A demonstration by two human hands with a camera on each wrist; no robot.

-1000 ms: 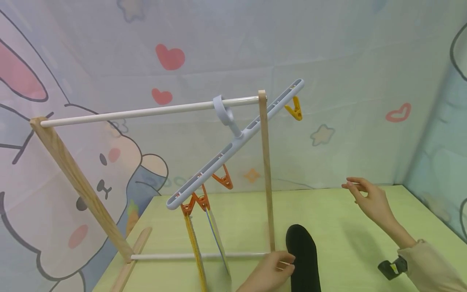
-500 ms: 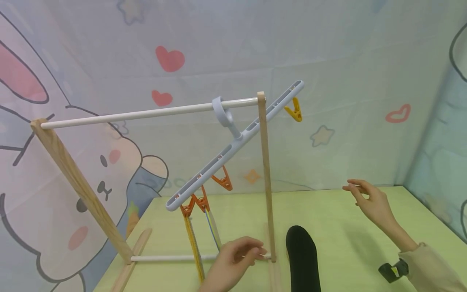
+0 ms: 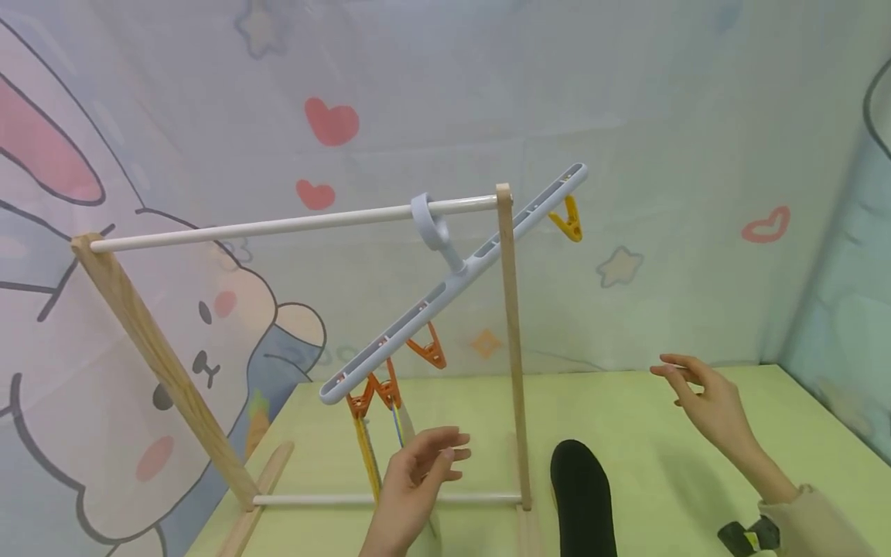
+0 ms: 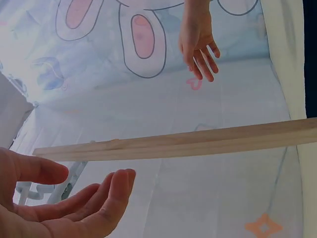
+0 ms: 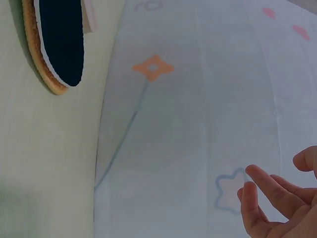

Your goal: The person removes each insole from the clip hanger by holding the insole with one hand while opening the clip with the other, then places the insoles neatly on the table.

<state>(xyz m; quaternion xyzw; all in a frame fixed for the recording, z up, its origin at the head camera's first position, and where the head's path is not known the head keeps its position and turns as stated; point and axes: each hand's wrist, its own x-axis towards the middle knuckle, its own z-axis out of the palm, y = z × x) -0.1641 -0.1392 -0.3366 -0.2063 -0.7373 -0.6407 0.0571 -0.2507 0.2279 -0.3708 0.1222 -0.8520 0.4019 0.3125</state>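
My left hand (image 3: pixel 411 487), fingers loosely bent and nothing between them, hovers in front of the rack's lower bar. Just left of it, two thin, flat pieces hang edge-on: one yellow-edged (image 3: pixel 366 456), the other blue-and-yellow-edged (image 3: pixel 399 425), partly hidden by the hand. Orange clips (image 3: pixel 360 401) grip their tops under a pale hanger (image 3: pixel 462 275). Another orange clip (image 3: pixel 429 352) and a yellow clip (image 3: pixel 572 224) hang bare. A black insole (image 3: pixel 583 495) lies on the table, a tan layer visible beneath its dark top (image 5: pixel 60 44). Over the table's right side, my right hand (image 3: pixel 713 402) is held up, holding nothing.
The hanger hooks over the white top bar (image 3: pixel 299 225) of a wooden rack, sloping across its right post (image 3: pixel 513 348). The rack's left post (image 3: pixel 163 360) leans outward. Behind the green table (image 3: pixel 647 449) hangs a printed cloth (image 3: pixel 661 155).
My left hand has moved left from beside the black insole, past the right post, towards the hanging pieces. The right hand stays nearly still. The head view has shifted slightly.
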